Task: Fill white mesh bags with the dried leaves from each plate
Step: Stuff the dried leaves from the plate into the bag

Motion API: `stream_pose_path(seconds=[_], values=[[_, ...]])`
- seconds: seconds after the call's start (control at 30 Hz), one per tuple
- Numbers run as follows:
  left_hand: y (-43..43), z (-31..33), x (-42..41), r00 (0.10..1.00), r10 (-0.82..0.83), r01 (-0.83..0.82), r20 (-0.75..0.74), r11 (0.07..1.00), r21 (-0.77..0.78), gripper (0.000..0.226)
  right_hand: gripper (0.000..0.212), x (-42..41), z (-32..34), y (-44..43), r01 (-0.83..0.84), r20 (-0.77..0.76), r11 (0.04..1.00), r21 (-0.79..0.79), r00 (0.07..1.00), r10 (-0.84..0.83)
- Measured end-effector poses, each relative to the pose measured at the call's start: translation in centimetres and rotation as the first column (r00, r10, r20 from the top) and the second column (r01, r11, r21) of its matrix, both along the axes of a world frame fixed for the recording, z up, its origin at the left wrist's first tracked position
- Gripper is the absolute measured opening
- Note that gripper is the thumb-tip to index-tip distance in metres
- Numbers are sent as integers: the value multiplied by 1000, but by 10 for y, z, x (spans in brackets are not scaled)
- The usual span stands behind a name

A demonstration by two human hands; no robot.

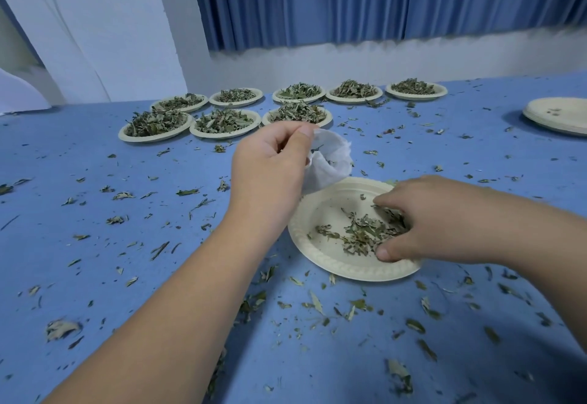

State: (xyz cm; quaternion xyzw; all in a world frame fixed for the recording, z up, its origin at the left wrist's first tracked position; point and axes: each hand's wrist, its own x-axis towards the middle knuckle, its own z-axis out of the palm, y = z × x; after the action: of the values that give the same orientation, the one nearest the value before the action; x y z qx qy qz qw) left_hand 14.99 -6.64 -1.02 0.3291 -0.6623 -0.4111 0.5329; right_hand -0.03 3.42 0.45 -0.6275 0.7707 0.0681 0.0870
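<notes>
My left hand point(270, 162) pinches the rim of a white mesh bag point(330, 162) and holds it up, mouth open, just above the far edge of a cream paper plate point(320, 257). A thin scatter of dried leaves point(359, 232) lies on that plate. My right hand point(425, 219) reaches into the plate from the right, its fingers curled round a clump of the leaves at the plate's right side.
Several plates heaped with dried leaves point(222, 121) stand in two rows at the back of the blue table point(95, 213). A stack of empty plates point(559, 114) sits at the far right. Loose leaf bits litter the table all around.
</notes>
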Motion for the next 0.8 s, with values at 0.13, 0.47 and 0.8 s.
stream_pose_path(seconds=[0.13,0.47,0.8], values=[[-1,-2,0,1000,-8,8,-4,1000,2,26,36,4,0,-2,-14,-24,1000,7,1000,14],[-2,-4,-1,1000,-14,14,7,1000,10,25,18,10,-3,-3,-86,-49,996,-40,995,84],[-2,-4,-1,1000,-14,14,4,1000,17,24,63,8,3,5,-8,80,999,-44,997,12]])
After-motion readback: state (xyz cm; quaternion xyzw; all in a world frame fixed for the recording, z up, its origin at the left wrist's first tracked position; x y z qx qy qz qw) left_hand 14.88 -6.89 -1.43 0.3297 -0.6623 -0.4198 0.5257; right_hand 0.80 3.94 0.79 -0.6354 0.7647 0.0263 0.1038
